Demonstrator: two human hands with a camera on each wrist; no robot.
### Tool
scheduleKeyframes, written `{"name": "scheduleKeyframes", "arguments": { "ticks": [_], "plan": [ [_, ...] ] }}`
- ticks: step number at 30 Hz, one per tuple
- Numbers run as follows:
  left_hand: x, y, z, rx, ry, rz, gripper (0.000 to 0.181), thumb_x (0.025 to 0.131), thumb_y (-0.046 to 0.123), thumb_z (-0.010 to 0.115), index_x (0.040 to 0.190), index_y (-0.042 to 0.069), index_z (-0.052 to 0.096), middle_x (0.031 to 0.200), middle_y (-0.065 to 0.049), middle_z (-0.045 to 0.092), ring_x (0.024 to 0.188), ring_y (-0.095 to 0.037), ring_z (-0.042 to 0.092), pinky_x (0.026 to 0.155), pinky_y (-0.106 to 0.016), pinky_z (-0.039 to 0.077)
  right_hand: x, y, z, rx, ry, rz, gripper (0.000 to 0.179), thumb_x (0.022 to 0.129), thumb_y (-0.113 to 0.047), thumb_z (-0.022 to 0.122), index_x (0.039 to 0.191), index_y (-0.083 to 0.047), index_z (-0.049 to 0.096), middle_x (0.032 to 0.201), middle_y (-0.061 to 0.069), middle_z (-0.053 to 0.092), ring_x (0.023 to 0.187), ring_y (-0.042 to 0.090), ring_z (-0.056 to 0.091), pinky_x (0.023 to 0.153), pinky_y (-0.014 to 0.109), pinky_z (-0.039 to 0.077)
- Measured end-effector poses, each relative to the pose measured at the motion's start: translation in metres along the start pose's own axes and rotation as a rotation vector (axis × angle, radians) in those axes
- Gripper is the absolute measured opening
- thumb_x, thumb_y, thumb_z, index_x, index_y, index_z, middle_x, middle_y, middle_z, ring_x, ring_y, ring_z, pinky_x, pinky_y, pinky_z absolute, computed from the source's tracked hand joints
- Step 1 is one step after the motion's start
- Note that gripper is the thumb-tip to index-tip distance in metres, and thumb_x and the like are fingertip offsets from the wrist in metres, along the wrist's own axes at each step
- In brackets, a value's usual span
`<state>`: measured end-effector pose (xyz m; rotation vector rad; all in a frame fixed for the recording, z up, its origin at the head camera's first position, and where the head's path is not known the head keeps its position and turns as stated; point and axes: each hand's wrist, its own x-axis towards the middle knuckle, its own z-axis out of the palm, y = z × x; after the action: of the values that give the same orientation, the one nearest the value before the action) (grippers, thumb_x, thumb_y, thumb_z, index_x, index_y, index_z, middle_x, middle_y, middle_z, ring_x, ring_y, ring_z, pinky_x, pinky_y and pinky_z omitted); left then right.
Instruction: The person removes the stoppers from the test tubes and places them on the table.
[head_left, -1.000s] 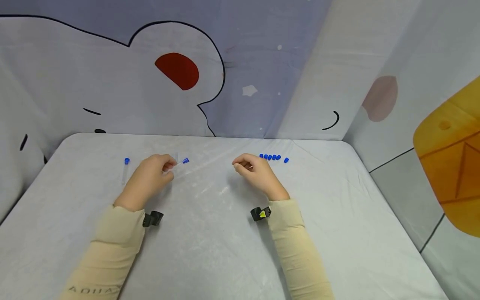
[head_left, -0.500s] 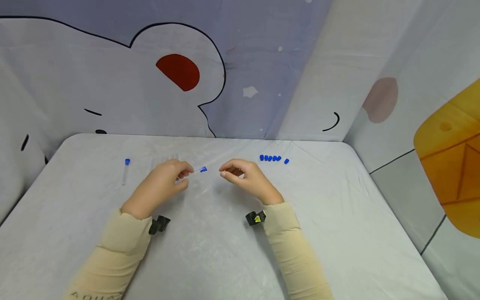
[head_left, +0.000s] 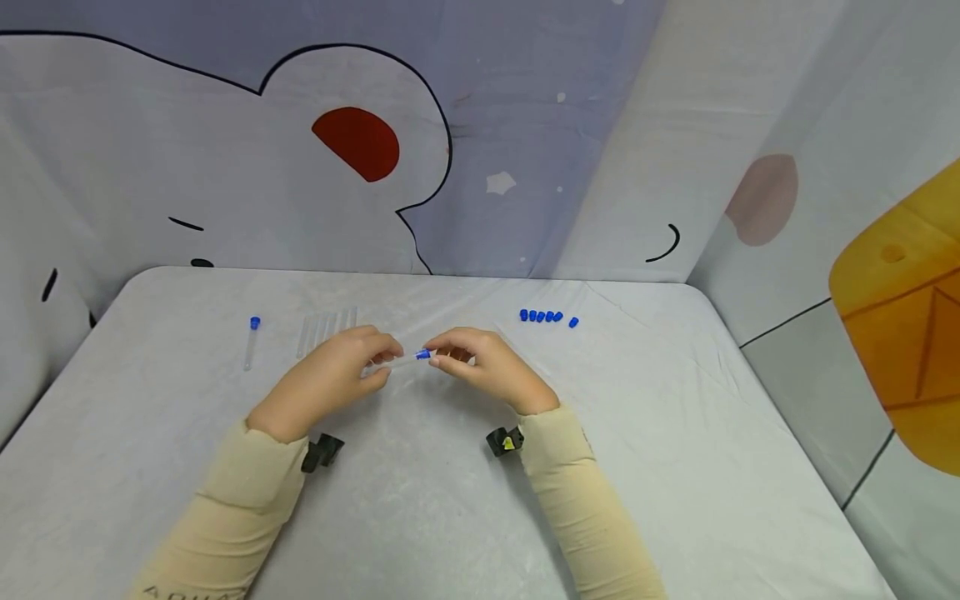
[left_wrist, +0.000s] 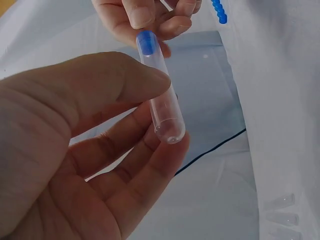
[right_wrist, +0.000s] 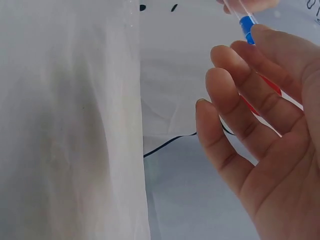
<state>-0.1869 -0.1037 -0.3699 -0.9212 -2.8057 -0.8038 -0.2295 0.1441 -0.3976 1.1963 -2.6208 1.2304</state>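
My left hand (head_left: 330, 379) pinches a clear test tube (left_wrist: 169, 117) between thumb and fingers, rounded end toward the palm in the left wrist view. A blue stopper (left_wrist: 147, 43) sits in the tube's mouth, seen through the clear wall. The thumb and forefinger of my right hand (head_left: 491, 367) pinch the stopper's outer end, while its other fingers curve loosely in the right wrist view. In the head view both hands meet above the table, with the tube slanting between them.
Several clear tubes (head_left: 327, 325) lie in a row behind my left hand. One tube with a blue stopper (head_left: 252, 343) lies farther left. Several blue stoppers (head_left: 541, 316) line up at the back right, one slightly apart. A printed cloth wall (head_left: 525, 142) borders the white table (head_left: 420, 500).
My left hand has brought the tube rightward and nearer. The right hand has come left, and its fingertips now meet the blue stopper. The row of clear tubes shows more fully.
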Motion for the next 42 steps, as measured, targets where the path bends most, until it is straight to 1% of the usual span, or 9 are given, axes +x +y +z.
{"name": "scheduleKeyframes", "arguments": {
  "ticks": [4, 10, 14, 20, 25, 29, 32, 37, 42],
  "plan": [
    [-0.0002, 0.0006, 0.0002, 0.009, 0.002, 0.016, 0.02, 0.088, -0.006, 0.069, 0.107, 0.0, 0.071, 0.097, -0.006, 0.065, 0.088, -0.022, 0.06, 0.08, -0.041, 0.054, -0.0007, 0.0, 0.0006, -0.024, 0.002, -0.018, 0.015, 0.098, -0.013, 0.069, 0.111, -0.007, 0.075, 0.098, -0.001, 0.071, 0.081, 0.005, 0.06, 0.075, 0.023, 0.052],
    [-0.0005, 0.0007, 0.0004, 0.028, -0.014, 0.03, 0.019, 0.088, -0.005, 0.071, 0.107, 0.001, 0.072, 0.098, -0.007, 0.066, 0.089, -0.023, 0.062, 0.08, -0.04, 0.054, -0.0013, -0.001, 0.0003, -0.035, -0.018, -0.024, 0.012, 0.098, -0.014, 0.069, 0.107, -0.007, 0.074, 0.097, -0.002, 0.07, 0.08, 0.006, 0.06, 0.075, 0.029, 0.054],
    [-0.0009, -0.0006, 0.0006, 0.038, -0.016, 0.051, 0.02, 0.089, -0.005, 0.07, 0.107, 0.002, 0.072, 0.101, -0.006, 0.067, 0.093, -0.024, 0.064, 0.083, -0.041, 0.055, -0.0018, -0.0019, -0.0003, -0.033, -0.046, -0.016, 0.012, 0.098, -0.014, 0.069, 0.105, -0.007, 0.074, 0.094, -0.002, 0.069, 0.081, 0.007, 0.059, 0.076, 0.026, 0.053],
    [-0.0026, -0.0011, -0.0003, 0.058, 0.002, 0.106, 0.02, 0.092, -0.006, 0.068, 0.109, 0.004, 0.073, 0.103, -0.008, 0.068, 0.099, -0.027, 0.064, 0.088, -0.041, 0.054, -0.0021, -0.0013, -0.0005, -0.035, -0.068, -0.019, 0.011, 0.097, -0.014, 0.07, 0.104, -0.007, 0.075, 0.091, -0.004, 0.068, 0.08, 0.006, 0.058, 0.073, 0.022, 0.051],
    [-0.0015, -0.0018, -0.0007, 0.068, -0.002, 0.115, 0.021, 0.092, -0.007, 0.068, 0.11, 0.002, 0.073, 0.103, -0.008, 0.068, 0.1, -0.028, 0.064, 0.088, -0.042, 0.054, -0.0016, -0.0006, 0.0003, -0.043, -0.08, -0.035, 0.012, 0.098, -0.013, 0.069, 0.104, -0.005, 0.075, 0.093, -0.003, 0.069, 0.08, 0.006, 0.057, 0.072, 0.022, 0.05],
    [-0.0006, -0.0032, 0.0005, 0.076, -0.009, 0.107, 0.022, 0.092, -0.007, 0.068, 0.111, 0.002, 0.073, 0.104, -0.008, 0.067, 0.101, -0.029, 0.064, 0.089, -0.042, 0.054, -0.001, -0.0009, 0.0007, -0.043, -0.086, -0.051, 0.013, 0.098, -0.012, 0.068, 0.104, -0.002, 0.075, 0.093, -0.002, 0.069, 0.078, 0.007, 0.056, 0.07, 0.022, 0.049],
    [-0.0005, -0.0037, 0.0017, 0.08, -0.015, 0.102, 0.022, 0.092, -0.006, 0.068, 0.112, 0.002, 0.073, 0.105, -0.008, 0.067, 0.102, -0.028, 0.063, 0.09, -0.042, 0.053, -0.0008, 0.0003, 0.0015, -0.067, -0.074, -0.068, 0.013, 0.098, -0.012, 0.068, 0.104, -0.003, 0.076, 0.092, -0.002, 0.068, 0.077, 0.007, 0.055, 0.068, 0.028, 0.052],
    [0.0006, -0.0031, 0.002, 0.074, -0.018, 0.096, 0.021, 0.092, -0.005, 0.069, 0.111, 0.001, 0.073, 0.104, -0.008, 0.067, 0.1, -0.028, 0.064, 0.089, -0.042, 0.054, -0.001, 0.0037, 0.0032, -0.105, -0.019, -0.105, 0.01, 0.096, -0.011, 0.072, 0.101, -0.004, 0.078, 0.09, -0.001, 0.07, 0.075, 0.008, 0.056, 0.067, 0.041, 0.056],
    [0.0009, -0.0023, 0.0018, 0.057, -0.021, 0.094, 0.019, 0.091, -0.006, 0.069, 0.11, 0.0, 0.072, 0.101, -0.008, 0.067, 0.098, -0.028, 0.064, 0.087, -0.042, 0.054, -0.0012, 0.0052, 0.0048, -0.111, 0.017, -0.134, 0.009, 0.093, -0.009, 0.075, 0.098, -0.004, 0.08, 0.088, -0.001, 0.072, 0.075, 0.008, 0.057, 0.065, 0.041, 0.055]
  ]
}}
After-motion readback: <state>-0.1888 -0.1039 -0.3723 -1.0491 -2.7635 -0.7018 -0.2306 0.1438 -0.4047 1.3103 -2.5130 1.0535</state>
